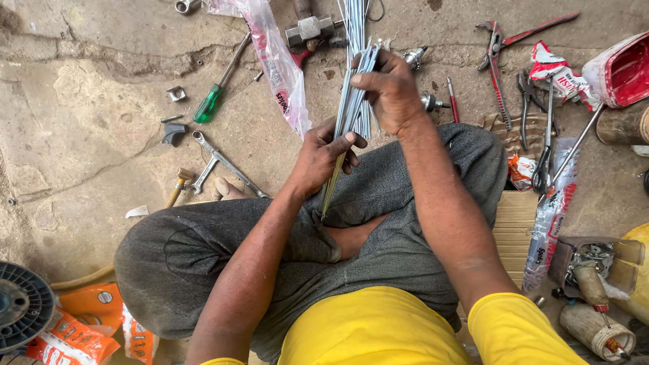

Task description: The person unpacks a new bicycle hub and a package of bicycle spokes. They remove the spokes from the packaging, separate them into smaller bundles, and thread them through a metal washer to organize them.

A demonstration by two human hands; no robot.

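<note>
At frame centre, the left hand [324,157] is clamped around a bundle of metal spokes [353,101]; the right hand [389,91] pinches their upper ends, fingers closed together.

Shiny metal spokes [353,101]; rough concrete floor [88,122]; glossy plastic screwdriver handle [207,105].

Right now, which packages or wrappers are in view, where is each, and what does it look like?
Clear plastic sleeve, red print: floor, top centre, left of the spoke bundle.
Similar long sleeve: right, beside the knee.
Crumpled red-and-white wrapper: upper right, among pliers.
Orange packets: bottom left, by black spool.
</note>
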